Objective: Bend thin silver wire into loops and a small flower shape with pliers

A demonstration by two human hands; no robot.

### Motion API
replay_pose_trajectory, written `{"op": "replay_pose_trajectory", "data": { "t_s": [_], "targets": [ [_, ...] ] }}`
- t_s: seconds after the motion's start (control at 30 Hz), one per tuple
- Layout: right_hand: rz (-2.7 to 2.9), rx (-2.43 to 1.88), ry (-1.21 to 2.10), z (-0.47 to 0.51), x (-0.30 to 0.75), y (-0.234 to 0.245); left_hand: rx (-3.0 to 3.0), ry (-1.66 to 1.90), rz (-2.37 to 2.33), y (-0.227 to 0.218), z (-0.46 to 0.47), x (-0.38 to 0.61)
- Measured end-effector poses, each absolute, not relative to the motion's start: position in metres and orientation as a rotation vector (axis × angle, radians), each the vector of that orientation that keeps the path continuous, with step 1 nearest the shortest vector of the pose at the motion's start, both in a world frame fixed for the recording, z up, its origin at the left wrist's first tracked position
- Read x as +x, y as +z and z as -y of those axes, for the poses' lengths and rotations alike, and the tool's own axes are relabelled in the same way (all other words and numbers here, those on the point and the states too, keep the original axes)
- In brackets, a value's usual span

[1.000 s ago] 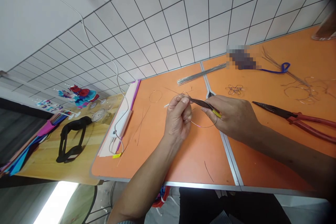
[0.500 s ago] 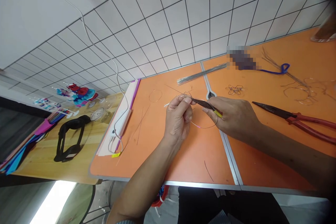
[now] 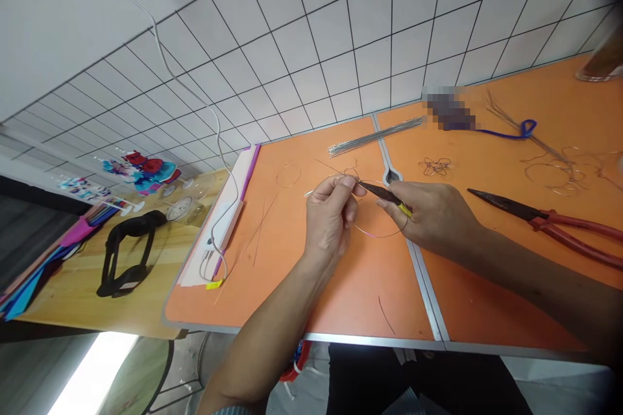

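While my left grip [image 3: 328,224] pinches a thin wire loop [image 3: 377,235], my right grip [image 3: 435,217] is closed on yellow-handled pliers [image 3: 384,195], their tips at the wire just beside the left grip. Loop hangs right of the left grip, above the orange bench [image 3: 292,292]. Red-handled long-nose pliers [image 3: 545,224] lie right of the right grip.
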State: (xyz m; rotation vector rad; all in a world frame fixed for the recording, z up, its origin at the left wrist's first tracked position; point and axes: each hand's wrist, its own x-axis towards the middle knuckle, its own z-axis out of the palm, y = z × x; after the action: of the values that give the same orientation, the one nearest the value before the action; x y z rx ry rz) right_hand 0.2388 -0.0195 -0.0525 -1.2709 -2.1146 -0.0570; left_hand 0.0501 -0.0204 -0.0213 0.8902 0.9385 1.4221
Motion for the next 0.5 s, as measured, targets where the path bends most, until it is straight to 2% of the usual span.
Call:
{"op": "replay_pose_trajectory", "data": {
  "t_s": [0.5],
  "targets": [
    [2.120, -1.282, 0.084, 0.0189, 0.2364, -0.0474, 0.877, 1.475, -0.884, -0.0193, 0.0190, 0.0496]
  ]
}}
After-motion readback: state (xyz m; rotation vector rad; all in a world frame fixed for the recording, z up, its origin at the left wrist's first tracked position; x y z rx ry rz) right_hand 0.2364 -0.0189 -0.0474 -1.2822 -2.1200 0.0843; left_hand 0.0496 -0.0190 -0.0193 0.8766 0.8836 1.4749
